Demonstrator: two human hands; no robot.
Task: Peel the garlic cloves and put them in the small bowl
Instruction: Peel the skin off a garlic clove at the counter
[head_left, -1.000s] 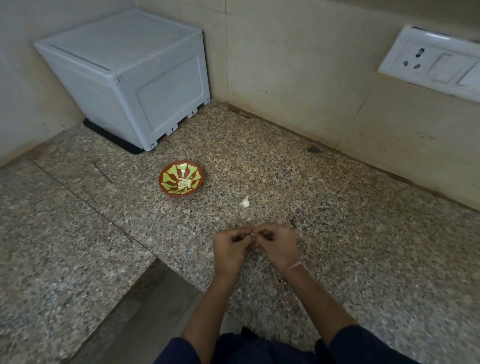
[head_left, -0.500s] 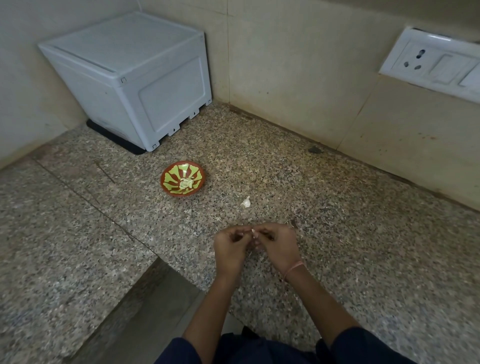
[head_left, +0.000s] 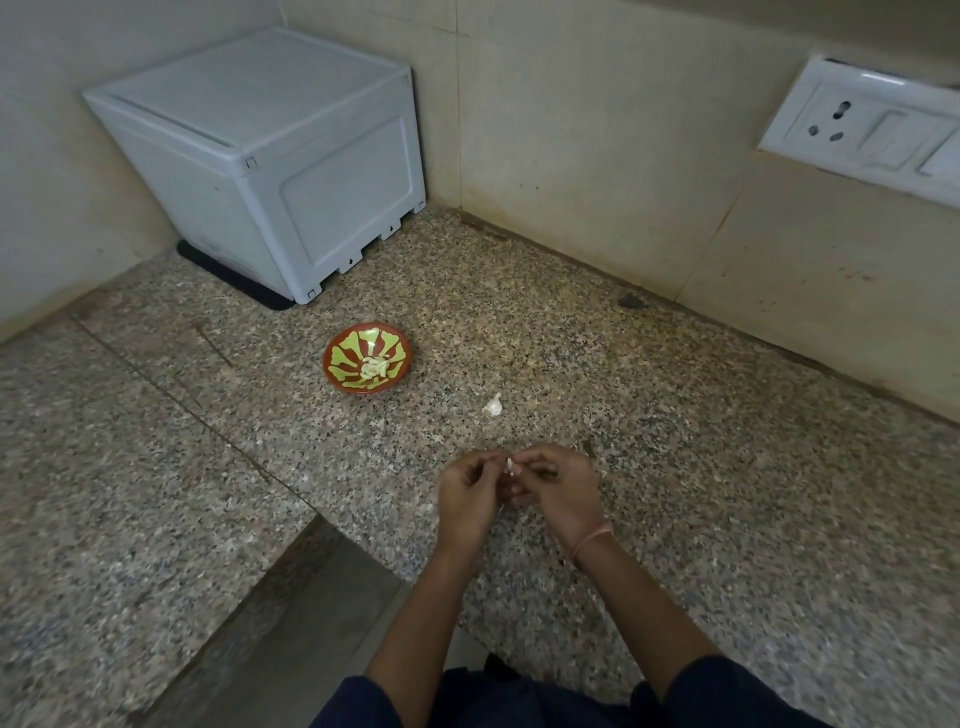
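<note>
A person's left hand (head_left: 467, 499) and right hand (head_left: 563, 493) meet above the speckled desk (head_left: 675, 467), each in a narrow grip pinching one garlic clove (head_left: 510, 464), a pale sliver showing between the fingertips. Peeled cloves (head_left: 374, 368) lie in the small bowl (head_left: 332, 347), farther back and left. What looks like another garlic piece (head_left: 492, 406) sits on the desk between bowl and hands.

Wears dark navy-blue clothing: a left sleeve (head_left: 358, 704) and a right sleeve (head_left: 727, 693), both ending near the elbow, forearms bare below. Carries a thin pinkish thread bracelet (head_left: 590, 542) round the right wrist. Shows a bare left hand (head_left: 465, 499) and right hand (head_left: 563, 493).
</note>
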